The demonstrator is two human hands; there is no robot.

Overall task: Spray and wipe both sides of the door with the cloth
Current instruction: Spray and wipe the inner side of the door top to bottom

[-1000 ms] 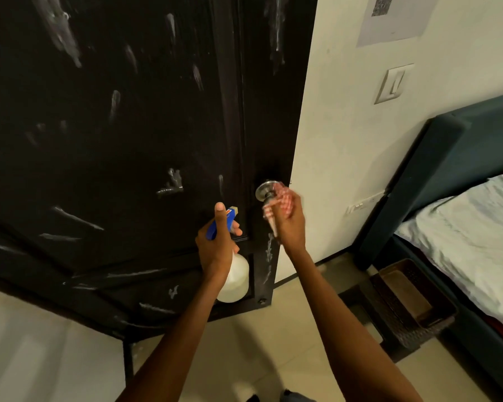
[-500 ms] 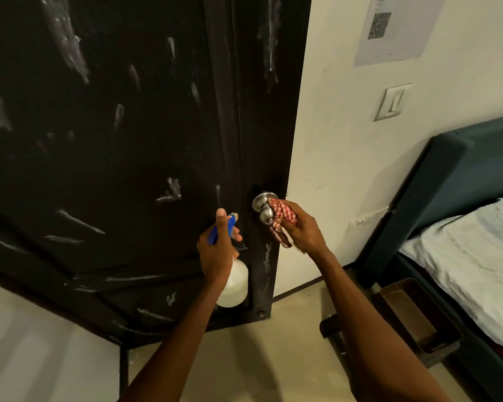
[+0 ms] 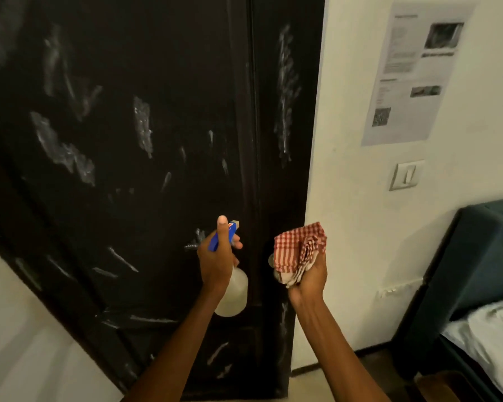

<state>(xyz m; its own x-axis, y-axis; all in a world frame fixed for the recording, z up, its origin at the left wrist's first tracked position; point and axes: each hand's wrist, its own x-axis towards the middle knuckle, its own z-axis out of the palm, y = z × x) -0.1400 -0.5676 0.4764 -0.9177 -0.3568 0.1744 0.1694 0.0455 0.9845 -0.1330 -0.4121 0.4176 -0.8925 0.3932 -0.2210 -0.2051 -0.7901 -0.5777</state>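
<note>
Presently: left hand (image 3: 215,265) grips spray bottle (image 3: 233,291); right hand (image 3: 310,275) clutches checked cloth (image 3: 298,248) over knob. Streaked black door (image 3: 128,140): wiping step; next, likely broad strokes leftward.

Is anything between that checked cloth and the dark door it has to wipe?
Nothing visible does. The right hand grips the cloth right in front of the door, by its edge; the cloth covers most of the knob.
</note>
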